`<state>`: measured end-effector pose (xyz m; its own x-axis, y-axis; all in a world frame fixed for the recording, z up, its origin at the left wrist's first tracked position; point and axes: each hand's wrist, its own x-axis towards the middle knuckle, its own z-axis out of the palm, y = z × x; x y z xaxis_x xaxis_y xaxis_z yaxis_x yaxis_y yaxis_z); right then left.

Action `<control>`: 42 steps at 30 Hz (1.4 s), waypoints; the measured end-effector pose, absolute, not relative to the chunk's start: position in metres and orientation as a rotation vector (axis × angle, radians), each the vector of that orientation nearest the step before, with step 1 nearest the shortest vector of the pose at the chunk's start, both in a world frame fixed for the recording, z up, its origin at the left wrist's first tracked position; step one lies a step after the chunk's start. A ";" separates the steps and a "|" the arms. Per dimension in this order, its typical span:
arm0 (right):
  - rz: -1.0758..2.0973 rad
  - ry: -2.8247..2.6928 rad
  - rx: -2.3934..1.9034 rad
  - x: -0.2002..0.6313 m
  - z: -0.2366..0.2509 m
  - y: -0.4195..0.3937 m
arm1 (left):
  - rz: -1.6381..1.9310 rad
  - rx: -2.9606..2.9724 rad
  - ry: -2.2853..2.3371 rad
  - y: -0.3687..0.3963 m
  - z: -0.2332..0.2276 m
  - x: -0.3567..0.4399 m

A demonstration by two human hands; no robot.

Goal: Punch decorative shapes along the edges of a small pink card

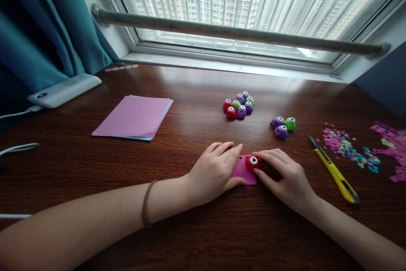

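A small pink paper strip (240, 171) lies on the table, with a tiny dark star shape near its top edge. My left hand (215, 169) holds the strip at its left part, fingers along the top and thumb along the bottom. On the strip's right end sits a red craft punch (253, 162) with a dark heart on its white top. My right hand (287, 176) pinches this punch from the right between thumb and fingers. How far the strip reaches under my left hand is hidden.
Several coloured punches (241, 111) stand behind the hands, with three more (281, 131) to the right. A yellow utility knife (336, 173), paper confetti (339, 142) and pink scraps (395, 148) lie right. Stacked paper (135, 116) and a white power bank-like device (66, 90) are left.
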<state>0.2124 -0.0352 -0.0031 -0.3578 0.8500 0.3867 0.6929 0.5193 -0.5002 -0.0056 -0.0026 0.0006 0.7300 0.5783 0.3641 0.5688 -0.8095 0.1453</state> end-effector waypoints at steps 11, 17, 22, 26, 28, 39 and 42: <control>0.335 -2.162 -1.262 0.212 -0.004 -0.036 | 0.603 2.956 0.913 -0.003 -0.003 -0.006; 0.131 -2.178 -1.235 0.212 0.000 -0.038 | 0.629 2.971 0.909 -0.002 -0.002 -0.006; -0.076 -2.321 -1.105 0.210 0.007 -0.043 | 0.612 2.971 0.860 -0.003 0.002 -0.006; -0.096 -2.404 -1.050 0.207 0.009 -0.044 | 0.556 2.975 0.708 -0.004 0.002 -0.004; -0.079 -2.461 -1.052 0.206 0.011 -0.044 | 0.551 2.969 0.675 -0.004 0.002 -0.003; 0.084 -2.592 -1.159 0.203 0.022 -0.039 | 0.419 2.942 0.604 -0.001 0.013 -0.005; 0.052 -2.610 -1.162 0.202 0.022 -0.040 | 0.417 2.941 0.593 0.000 0.014 -0.004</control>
<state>0.2015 -0.0396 0.0222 -0.6359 0.7331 0.2410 0.7229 0.6752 -0.1466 -0.0045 0.0001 0.0137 0.8857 0.3946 0.2446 0.3636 -0.9172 0.1631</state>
